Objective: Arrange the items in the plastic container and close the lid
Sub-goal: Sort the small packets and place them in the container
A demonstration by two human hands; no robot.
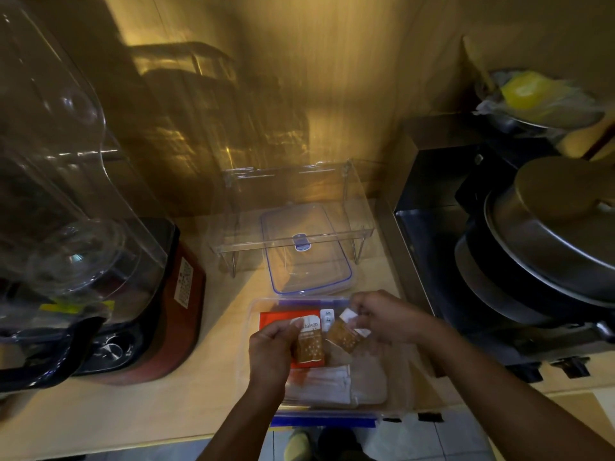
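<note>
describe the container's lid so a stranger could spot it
On the counter between the blender and the stove stands a clear riser shelf. The lid lies flat partly under it, behind the open container. Only it has a thin blue outline and a blue centre label.

Your left hand (271, 347) hides the near corner of the orange packet (281, 319), and your right hand (382, 319) covers part of the right sachet (342, 337). The print on the left sachet (311, 346) is too blurred to read. The blender (66, 194) and pots (549, 247) run off the edges.
</note>
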